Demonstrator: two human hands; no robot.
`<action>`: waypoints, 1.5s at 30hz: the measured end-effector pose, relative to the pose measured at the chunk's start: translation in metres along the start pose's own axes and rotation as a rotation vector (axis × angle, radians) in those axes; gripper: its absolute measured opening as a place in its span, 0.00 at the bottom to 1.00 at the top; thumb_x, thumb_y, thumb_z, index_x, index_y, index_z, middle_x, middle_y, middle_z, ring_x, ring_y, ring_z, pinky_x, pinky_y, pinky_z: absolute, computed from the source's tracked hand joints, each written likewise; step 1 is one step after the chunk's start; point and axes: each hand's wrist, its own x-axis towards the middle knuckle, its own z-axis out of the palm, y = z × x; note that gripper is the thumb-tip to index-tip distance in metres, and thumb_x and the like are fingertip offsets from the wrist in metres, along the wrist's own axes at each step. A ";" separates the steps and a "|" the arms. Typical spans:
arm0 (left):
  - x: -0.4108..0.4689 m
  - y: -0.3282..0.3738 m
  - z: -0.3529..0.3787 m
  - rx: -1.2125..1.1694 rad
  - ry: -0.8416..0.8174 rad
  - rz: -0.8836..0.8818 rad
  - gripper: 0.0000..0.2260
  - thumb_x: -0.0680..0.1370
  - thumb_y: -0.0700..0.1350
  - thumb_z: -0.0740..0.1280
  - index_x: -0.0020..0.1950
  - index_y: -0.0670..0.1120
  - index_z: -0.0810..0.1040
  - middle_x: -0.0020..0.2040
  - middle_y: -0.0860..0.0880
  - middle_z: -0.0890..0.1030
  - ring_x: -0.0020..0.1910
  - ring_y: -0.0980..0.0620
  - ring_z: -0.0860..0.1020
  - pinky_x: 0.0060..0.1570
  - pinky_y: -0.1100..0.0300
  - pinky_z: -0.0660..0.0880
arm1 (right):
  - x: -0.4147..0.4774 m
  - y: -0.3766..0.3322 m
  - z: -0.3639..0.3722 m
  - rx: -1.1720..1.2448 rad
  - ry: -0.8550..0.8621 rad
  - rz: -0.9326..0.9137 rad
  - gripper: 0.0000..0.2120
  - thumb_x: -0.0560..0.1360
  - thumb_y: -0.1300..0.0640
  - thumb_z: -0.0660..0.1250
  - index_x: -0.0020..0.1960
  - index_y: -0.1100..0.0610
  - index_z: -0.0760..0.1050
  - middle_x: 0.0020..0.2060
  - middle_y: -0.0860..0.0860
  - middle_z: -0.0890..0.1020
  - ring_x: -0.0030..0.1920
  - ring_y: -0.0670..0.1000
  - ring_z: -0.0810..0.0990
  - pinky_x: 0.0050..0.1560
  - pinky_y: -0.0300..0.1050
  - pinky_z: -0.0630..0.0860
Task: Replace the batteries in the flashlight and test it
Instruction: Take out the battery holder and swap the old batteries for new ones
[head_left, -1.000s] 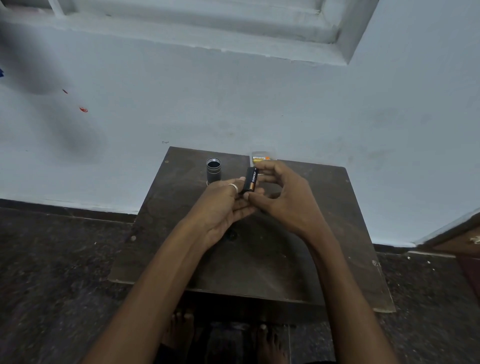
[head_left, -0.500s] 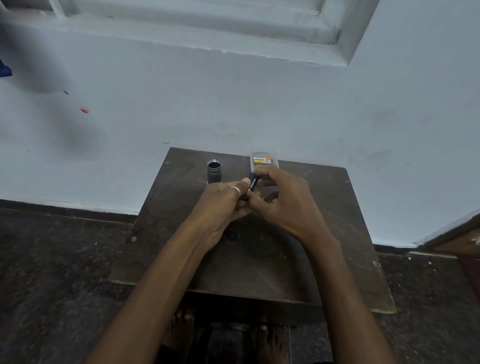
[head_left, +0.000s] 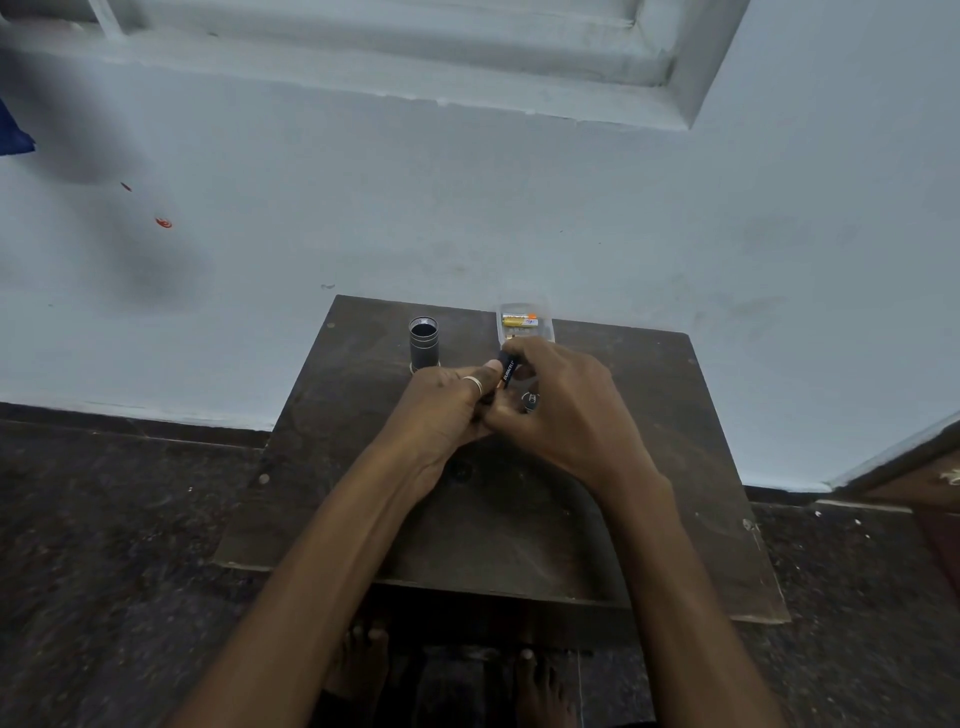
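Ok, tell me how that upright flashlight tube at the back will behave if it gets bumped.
The flashlight tube stands on end, taller than wide, so it probably tips easily. Being round, it would likely roll across the table. It looks like rigid metal.

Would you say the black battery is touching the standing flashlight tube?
Apart: the head view shows bare table between the black battery and the flashlight tube.

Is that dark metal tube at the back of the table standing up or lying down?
Upright: the dark metal tube stands on end on the wooden table, open mouth facing up.
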 end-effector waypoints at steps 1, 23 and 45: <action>0.000 0.000 0.000 -0.003 -0.002 -0.001 0.12 0.81 0.45 0.65 0.47 0.41 0.86 0.46 0.41 0.86 0.43 0.51 0.83 0.44 0.59 0.81 | 0.000 0.000 0.000 0.007 -0.002 0.002 0.17 0.73 0.53 0.69 0.59 0.57 0.77 0.49 0.53 0.84 0.48 0.56 0.83 0.49 0.54 0.77; -0.002 0.004 0.001 -0.097 0.034 -0.021 0.13 0.82 0.43 0.63 0.48 0.35 0.82 0.41 0.42 0.86 0.42 0.50 0.85 0.39 0.61 0.81 | 0.001 0.012 -0.001 0.148 -0.041 -0.055 0.20 0.73 0.50 0.73 0.63 0.55 0.79 0.55 0.50 0.85 0.54 0.48 0.83 0.56 0.48 0.80; 0.003 0.003 -0.005 -0.243 0.042 -0.101 0.08 0.81 0.41 0.65 0.50 0.39 0.82 0.44 0.43 0.87 0.42 0.51 0.86 0.39 0.59 0.81 | 0.004 0.018 0.006 0.243 -0.030 -0.105 0.09 0.79 0.53 0.68 0.59 0.52 0.81 0.50 0.44 0.86 0.51 0.41 0.82 0.52 0.31 0.75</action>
